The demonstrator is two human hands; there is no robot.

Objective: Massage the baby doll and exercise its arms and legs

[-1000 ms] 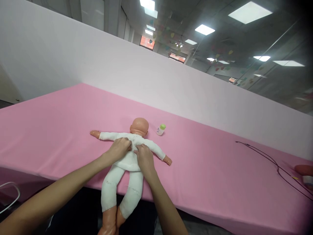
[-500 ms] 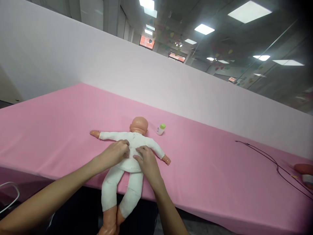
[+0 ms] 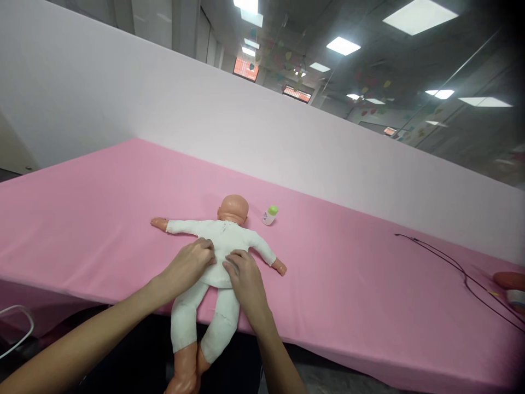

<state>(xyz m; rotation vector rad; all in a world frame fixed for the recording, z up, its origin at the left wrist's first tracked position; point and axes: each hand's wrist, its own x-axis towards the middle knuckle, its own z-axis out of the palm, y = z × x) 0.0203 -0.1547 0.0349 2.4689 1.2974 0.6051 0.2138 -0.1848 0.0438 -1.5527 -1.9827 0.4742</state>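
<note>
At the lower left of the frame a white wire loop [image 3: 16, 328] shows below the edge of the pink-covered table [image 3: 90, 219]. Left of centre, my left hand [image 3: 187, 267] lies on the doll [image 3: 233, 209], fingers together and curled slightly over its white suit [image 3: 225, 238]; I cannot tell whether they pinch the cloth. The doll lies in the lower middle of the frame, arms spread, head away from me, legs hanging over the table's near edge. My right hand [image 3: 246, 283] sits just beside the left, fingers open and resting on the suit near the waist. Light, flat fingers work best here, since digging in would bunch the soft cloth. Just right of the doll's head stands a small green-capped bottle [image 3: 269, 215]; further right, a black cord [image 3: 463, 272] trails across the pink cloth
</note>
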